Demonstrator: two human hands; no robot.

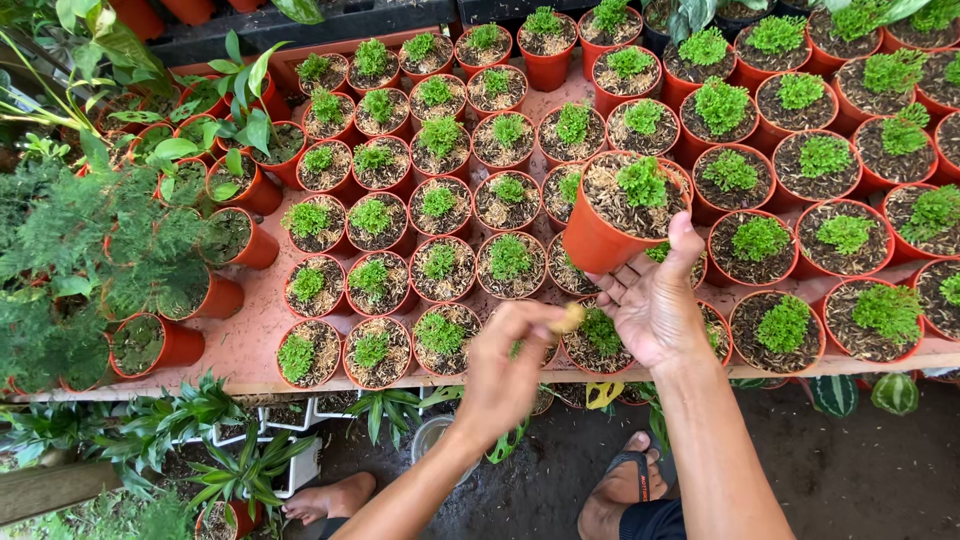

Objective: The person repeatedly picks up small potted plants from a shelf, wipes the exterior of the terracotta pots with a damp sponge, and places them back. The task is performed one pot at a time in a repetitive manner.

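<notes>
A person stands over a pink-topped desk [250,345] crowded with small orange plastic pots, each filled with coarse brown potting mix and a tuft of bright green fern-like foliage. The right hand [655,300] holds one orange plastic pot with a small green plant [625,210] lifted above the rows and tilted toward the camera; the thumb presses against the rim on the right and the fingers [612,290] curl under the base, closed around it. The left hand [505,370] hovers just in front of the desk's near edge, its fingers pinched together on a small pale yellowish object [572,317], blurred so its kind cannot be told. The raised pot sits over the middle of the desk, between the smaller pots on the left [375,285] and the wider pots of the same plant on the right [780,325]. Taller leafy plants in orange pots [235,120] and a feathery green shrub [90,240] fill the left side. Below the desk, on dark wet ground, are the person's bare left foot [335,498], a sandalled right foot [625,480] and striped green round shapes [865,393] at the right.
</notes>
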